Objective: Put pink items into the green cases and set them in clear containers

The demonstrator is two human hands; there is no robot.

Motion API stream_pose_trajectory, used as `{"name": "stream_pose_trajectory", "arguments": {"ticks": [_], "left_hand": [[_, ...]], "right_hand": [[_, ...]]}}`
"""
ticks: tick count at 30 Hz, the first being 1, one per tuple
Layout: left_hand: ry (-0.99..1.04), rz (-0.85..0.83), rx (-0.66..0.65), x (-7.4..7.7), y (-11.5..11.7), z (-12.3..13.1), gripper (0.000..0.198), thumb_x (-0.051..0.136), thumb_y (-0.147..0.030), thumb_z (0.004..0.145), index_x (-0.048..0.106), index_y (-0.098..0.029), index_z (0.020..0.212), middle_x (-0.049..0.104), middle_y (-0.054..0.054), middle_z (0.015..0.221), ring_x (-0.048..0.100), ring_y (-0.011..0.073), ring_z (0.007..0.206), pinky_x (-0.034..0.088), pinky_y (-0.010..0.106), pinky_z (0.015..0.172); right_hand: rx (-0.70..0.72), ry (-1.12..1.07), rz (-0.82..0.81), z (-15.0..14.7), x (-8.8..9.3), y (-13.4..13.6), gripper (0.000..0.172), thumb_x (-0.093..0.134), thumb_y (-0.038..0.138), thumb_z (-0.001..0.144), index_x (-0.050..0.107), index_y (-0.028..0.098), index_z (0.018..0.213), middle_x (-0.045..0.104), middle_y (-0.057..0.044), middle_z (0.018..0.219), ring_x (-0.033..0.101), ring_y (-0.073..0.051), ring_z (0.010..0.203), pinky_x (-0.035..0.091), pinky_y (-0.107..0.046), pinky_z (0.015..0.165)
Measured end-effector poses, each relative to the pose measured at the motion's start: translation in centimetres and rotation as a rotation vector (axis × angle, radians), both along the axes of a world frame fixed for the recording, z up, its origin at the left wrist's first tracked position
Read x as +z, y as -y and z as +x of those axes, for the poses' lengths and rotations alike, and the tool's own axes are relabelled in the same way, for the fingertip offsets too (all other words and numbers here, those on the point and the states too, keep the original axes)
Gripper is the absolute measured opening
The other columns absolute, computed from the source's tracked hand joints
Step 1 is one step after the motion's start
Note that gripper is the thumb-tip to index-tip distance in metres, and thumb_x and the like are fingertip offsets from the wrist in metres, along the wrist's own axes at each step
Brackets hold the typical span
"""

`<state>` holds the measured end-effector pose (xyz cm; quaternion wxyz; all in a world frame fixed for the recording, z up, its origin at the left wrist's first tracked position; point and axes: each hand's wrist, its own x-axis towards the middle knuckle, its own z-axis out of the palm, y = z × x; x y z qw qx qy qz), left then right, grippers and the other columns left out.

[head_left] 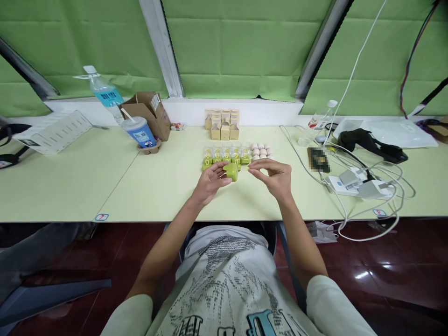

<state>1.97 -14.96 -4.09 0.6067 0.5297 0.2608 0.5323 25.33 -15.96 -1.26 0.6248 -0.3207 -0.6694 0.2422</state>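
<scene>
Nearest me, past my printed shirt (227, 270), my forearms come up over the near edge of the pale table (168, 198), and both hands are raised over it in front of my chest. My left hand (212, 183) grasps a green piece (231, 172) between thumb and fingers, while my right hand (276, 176), a little apart from it, pinches a small yellowish bit (248, 167) at the fingertips, too small for me to make out fully. To handle these two well, I judge the left grip should be firm but not squeezing, so the green piece doesn't twist, with the face I need left uncovered by my fingers. The right pinch wants to be light and close to the end, since something so tiny could easily slip or flick away; low hands would make a drop easier to recover. Just beyond my hands stand the green blocks (207, 161), with clear tops (227, 150) behind them, near enough that a careless knuckle might knock one. To their right sits a cluster of pale round pieces (262, 151), which could roll if nudged. Farther back, small cardboard boxes (225, 132) stand together, well clear of my reach here, before the green blinds (231, 51).
</scene>
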Motion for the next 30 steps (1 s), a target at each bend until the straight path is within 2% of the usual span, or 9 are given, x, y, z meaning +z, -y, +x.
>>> {"name": "stream_pose_trajectory", "arguments": {"ticks": [5, 9, 11, 14, 16, 18, 20, 25, 30], "left_hand": [[0.073, -0.076, -0.079, 0.5, 0.4, -0.1, 0.066, 0.102, -0.035, 0.068, 0.073, -0.021, 0.126, 0.077, 0.012, 0.128, 0.072, 0.0289, 0.124, 0.054, 0.043, 0.111], [0.078, -0.047, -0.13, 1.0, 0.5, -0.3, 0.065, 0.102, -0.031, 0.068, 0.077, -0.022, 0.128, 0.079, 0.01, 0.123, 0.077, 0.0291, 0.118, 0.052, 0.046, 0.115], [0.061, -0.044, -0.122, 1.0, 0.4, -0.4, 0.062, 0.102, -0.033, 0.069, 0.079, -0.021, 0.125, 0.08, 0.01, 0.121, 0.077, 0.0295, 0.118, 0.051, 0.045, 0.116], [0.083, -0.088, -0.044, 0.8, 0.3, -0.3, 0.059, 0.103, -0.04, 0.069, 0.08, -0.021, 0.12, 0.081, 0.011, 0.119, 0.076, 0.0276, 0.118, 0.054, 0.039, 0.108], [0.113, -0.117, -0.011, 0.7, 0.3, 0.0, 0.064, 0.103, -0.042, 0.069, 0.079, -0.022, 0.124, 0.08, 0.01, 0.124, 0.075, 0.0259, 0.119, 0.056, 0.037, 0.105], [0.12, -0.127, -0.031, 0.7, 0.4, 0.2, 0.068, 0.102, -0.042, 0.071, 0.077, -0.023, 0.131, 0.078, 0.011, 0.13, 0.074, 0.0258, 0.121, 0.056, 0.037, 0.106], [0.102, -0.123, -0.065, 0.8, 0.5, 0.3, 0.069, 0.101, -0.044, 0.073, 0.076, -0.023, 0.133, 0.078, 0.011, 0.131, 0.074, 0.0266, 0.121, 0.057, 0.04, 0.107], [0.022, -0.089, -0.126, 1.1, 0.7, -0.2, 0.062, 0.099, -0.052, 0.075, 0.083, -0.019, 0.125, 0.082, 0.013, 0.118, 0.076, 0.0287, 0.116, 0.055, 0.042, 0.109], [-0.018, -0.093, -0.207, 1.0, 0.8, -0.3, 0.057, 0.094, -0.055, 0.08, 0.084, -0.02, 0.123, 0.083, 0.013, 0.117, 0.076, 0.0276, 0.111, 0.056, 0.043, 0.106]], "right_hand": [[0.074, -0.013, 0.015, -1.2, -0.2, 0.5, 0.006, 0.091, 0.035, 0.088, 0.088, 0.03, 0.091, 0.085, -0.004, 0.095, 0.079, -0.023, 0.092, 0.066, -0.044, 0.09], [0.048, -0.045, 0.025, -1.0, -0.1, 0.3, 0.005, 0.09, 0.033, 0.089, 0.088, 0.029, 0.09, 0.084, -0.004, 0.093, 0.078, -0.023, 0.092, 0.065, -0.043, 0.09], [-0.005, -0.067, 0.008, -0.7, -0.1, 0.2, 0.009, 0.091, 0.037, 0.088, 0.087, 0.029, 0.088, 0.084, -0.004, 0.093, 0.078, -0.024, 0.092, 0.065, -0.043, 0.089], [-0.051, -0.09, 0.024, -0.7, 0.1, 0.3, 0.008, 0.092, 0.035, 0.087, 0.087, 0.029, 0.088, 0.083, -0.004, 0.092, 0.078, -0.023, 0.091, 0.065, -0.042, 0.085], [-0.044, -0.072, 0.048, -1.1, 0.2, 0.8, 0.004, 0.09, 0.032, 0.089, 0.087, 0.03, 0.09, 0.084, -0.004, 0.093, 0.078, -0.023, 0.09, 0.065, -0.041, 0.084], [-0.033, -0.023, 0.071, -1.7, 0.4, 1.3, 0.001, 0.087, 0.031, 0.092, 0.087, 0.03, 0.091, 0.084, -0.004, 0.094, 0.078, -0.023, 0.09, 0.065, -0.041, 0.082], [-0.033, 0.044, 0.109, -2.3, 0.5, 1.8, 0.004, 0.085, 0.031, 0.095, 0.087, 0.03, 0.092, 0.084, -0.004, 0.096, 0.079, -0.022, 0.09, 0.066, -0.04, 0.081], [-0.057, 0.2, 0.241, -2.3, 0.7, 2.0, 0.011, 0.078, 0.027, 0.1, 0.087, 0.031, 0.096, 0.085, -0.004, 0.099, 0.078, -0.02, 0.086, 0.063, -0.036, 0.068], [-0.019, 0.334, 0.448, -1.9, 0.0, 1.2, 0.017, 0.074, 0.019, 0.102, 0.086, 0.03, 0.099, 0.086, -0.004, 0.1, 0.08, -0.019, 0.085, 0.065, -0.037, 0.075]]}}
